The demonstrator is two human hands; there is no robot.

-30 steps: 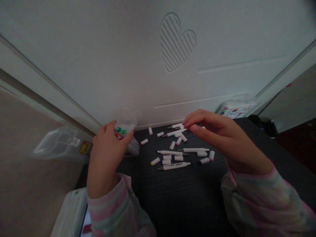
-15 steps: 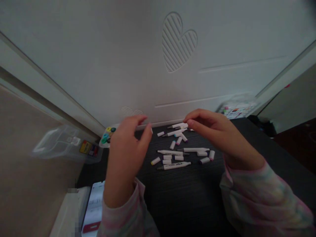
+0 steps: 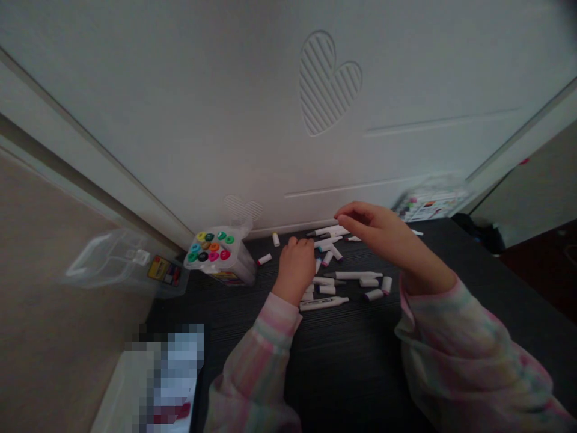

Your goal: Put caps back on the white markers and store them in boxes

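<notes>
My left hand [image 3: 296, 267] is low over the left side of a group of loose markers and caps, its fingers curled together. Whatever lies under or in those fingers is hidden. Above the right part of the group hovers my right hand [image 3: 378, 231], with thumb and fingertips brought together; I cannot make out anything between them. An uncapped white marker [image 3: 324, 303] lies in front of my left hand, and another marker [image 3: 356, 275] lies to its right. Among them are several white caps, including a grey-toned cap [image 3: 374, 294] and a yellow-ended cap [image 3: 276, 240].
A clear case of upright markers with coloured ends [image 3: 220, 255] stands left of my left hand. Beside it lies a clear plastic cover [image 3: 108, 264]. A phone [image 3: 178, 373] is at front left, another marker case [image 3: 428, 204] at back right. A white panel [image 3: 225, 120] rises behind the dark table [image 3: 342, 361].
My left hand has moved right and forward, down to the markers, and its fingers have gone from parted to curled. The marker case behind it now shows. My right hand has barely moved.
</notes>
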